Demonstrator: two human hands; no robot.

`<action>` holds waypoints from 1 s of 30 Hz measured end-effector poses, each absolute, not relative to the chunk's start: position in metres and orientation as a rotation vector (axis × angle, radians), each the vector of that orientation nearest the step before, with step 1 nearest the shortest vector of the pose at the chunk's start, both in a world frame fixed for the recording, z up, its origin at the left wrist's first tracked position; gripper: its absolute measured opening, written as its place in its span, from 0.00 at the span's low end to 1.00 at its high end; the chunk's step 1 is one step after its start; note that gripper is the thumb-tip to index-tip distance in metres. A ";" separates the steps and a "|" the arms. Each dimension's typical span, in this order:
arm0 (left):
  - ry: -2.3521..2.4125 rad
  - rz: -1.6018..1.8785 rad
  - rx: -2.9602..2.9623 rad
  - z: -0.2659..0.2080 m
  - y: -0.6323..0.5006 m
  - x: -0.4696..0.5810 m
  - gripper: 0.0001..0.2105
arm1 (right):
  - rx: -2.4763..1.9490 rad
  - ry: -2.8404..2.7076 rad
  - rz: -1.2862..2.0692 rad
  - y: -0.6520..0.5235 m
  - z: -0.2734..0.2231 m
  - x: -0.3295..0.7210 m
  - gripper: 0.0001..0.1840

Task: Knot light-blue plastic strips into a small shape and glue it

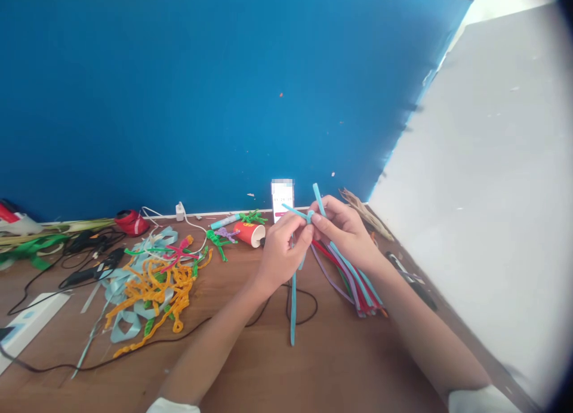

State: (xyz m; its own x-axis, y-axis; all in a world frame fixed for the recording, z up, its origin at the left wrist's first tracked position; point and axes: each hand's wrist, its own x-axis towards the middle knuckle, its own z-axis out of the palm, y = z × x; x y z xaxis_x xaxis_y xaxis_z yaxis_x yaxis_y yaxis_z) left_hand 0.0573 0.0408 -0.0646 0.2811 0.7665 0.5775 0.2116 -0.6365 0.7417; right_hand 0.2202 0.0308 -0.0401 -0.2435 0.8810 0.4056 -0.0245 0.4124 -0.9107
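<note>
A light-blue pipe cleaner (293,308) is bent into a small loop between my two hands, above the table. My left hand (285,246) pinches it from the left, with one long end hanging below toward the tabletop. From the right, my right hand (344,228) closes thumb and fingers on the same loop. Two shorter ends stick up, one toward the left and one above the right fingers. Whether this is one piece or more than one, I cannot tell. Beneath my right hand lies a bundle of coloured pipe cleaners (358,287), red, purple and blue, partly hidden by the wrist.
A phone (283,198) leans on the blue wall. Left of it are a red paper cup (248,234), green figures (218,243) and a marker (225,221). Orange pipe cleaners (154,287) and pale-blue ribbon (128,323) are heaped left, near a power strip (36,323) and a black cable (179,339).
</note>
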 end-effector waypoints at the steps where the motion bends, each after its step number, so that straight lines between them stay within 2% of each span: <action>1: 0.890 1.359 2.049 -0.063 0.041 0.057 0.12 | -0.778 -1.543 1.072 0.032 -0.041 0.219 0.11; 5: 0.913 1.216 2.106 -0.061 0.043 0.056 0.11 | -0.812 -1.489 1.088 0.037 -0.045 0.219 0.18; 10: 0.940 1.156 2.127 -0.061 0.044 0.057 0.13 | -0.891 -1.675 0.960 0.042 -0.046 0.223 0.10; 21: 1.015 1.041 2.313 -0.070 0.052 0.056 0.12 | -0.990 -1.854 0.714 0.045 -0.043 0.226 0.11; 25: 0.982 0.947 2.358 -0.072 0.051 0.056 0.11 | -1.017 -1.933 0.630 0.045 -0.040 0.232 0.15; 30: 0.946 0.930 2.381 -0.072 0.051 0.056 0.11 | -1.049 -1.876 0.680 0.043 -0.041 0.233 0.14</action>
